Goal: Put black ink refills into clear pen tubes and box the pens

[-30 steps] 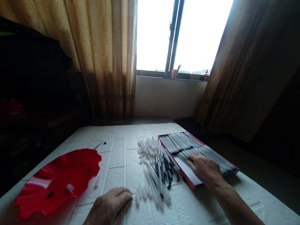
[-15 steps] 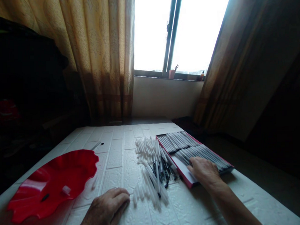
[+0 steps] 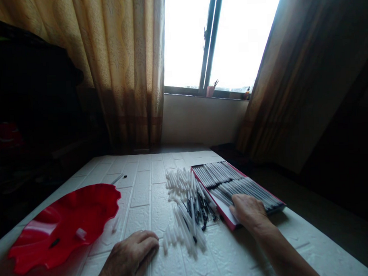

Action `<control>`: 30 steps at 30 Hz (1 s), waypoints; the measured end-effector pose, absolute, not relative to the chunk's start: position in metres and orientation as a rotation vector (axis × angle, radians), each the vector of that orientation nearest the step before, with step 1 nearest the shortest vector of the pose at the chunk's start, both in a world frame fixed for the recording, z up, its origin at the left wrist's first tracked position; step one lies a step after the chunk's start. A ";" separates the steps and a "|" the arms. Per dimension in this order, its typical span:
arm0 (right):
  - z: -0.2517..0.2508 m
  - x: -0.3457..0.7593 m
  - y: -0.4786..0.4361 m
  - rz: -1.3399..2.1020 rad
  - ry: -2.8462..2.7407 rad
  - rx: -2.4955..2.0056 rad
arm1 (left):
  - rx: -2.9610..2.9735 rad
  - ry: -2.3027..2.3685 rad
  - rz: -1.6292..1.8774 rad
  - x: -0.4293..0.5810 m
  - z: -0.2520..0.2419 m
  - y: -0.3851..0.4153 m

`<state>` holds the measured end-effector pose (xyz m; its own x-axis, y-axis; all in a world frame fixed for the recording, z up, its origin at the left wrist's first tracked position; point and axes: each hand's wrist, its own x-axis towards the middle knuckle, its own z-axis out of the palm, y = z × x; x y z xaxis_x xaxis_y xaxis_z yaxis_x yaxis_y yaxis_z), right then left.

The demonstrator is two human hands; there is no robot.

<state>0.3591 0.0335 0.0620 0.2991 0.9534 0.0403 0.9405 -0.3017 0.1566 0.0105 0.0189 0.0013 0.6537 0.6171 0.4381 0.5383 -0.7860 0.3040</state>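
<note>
A shallow red box [image 3: 230, 220] lies on the white table, filled with two rows of pale pens [image 3: 217, 173] with dark tips. My right hand [image 3: 249, 210] is over the near end of the box, its fingers curled down on the lower row; what they hold is hidden. Left of the box is a loose heap of translucent caps [image 3: 179, 180] and black-tipped pens [image 3: 198, 208]. My left hand [image 3: 132, 252] rests on the table beside the nearest caps, its fingers bent together and their undersides hidden.
A wavy-edged red dish [image 3: 72, 222] sits at the left with a small dark piece and a clear piece in it. Behind it lies a thin clear pen [image 3: 117, 179]. Curtains and a window stand beyond the table [image 3: 142, 187].
Pens in the lower row of the box now reach further left, over part of the bare white strip. My right hand has moved very slightly; my left hand has stayed put.
</note>
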 end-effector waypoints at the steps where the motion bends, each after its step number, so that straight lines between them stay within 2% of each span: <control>1: 0.062 0.359 0.033 0.199 1.805 2.436 | 2.722 0.958 0.806 0.010 0.001 0.019; 10: 0.054 0.359 0.035 0.281 1.919 2.362 | 2.710 0.949 0.843 0.012 0.008 0.017; 20: 0.045 0.363 0.037 0.272 1.967 2.366 | 2.819 0.926 0.655 0.014 0.014 0.013; 30: 0.055 0.368 0.036 0.379 2.039 2.431 | 2.758 0.982 0.689 0.014 0.013 0.010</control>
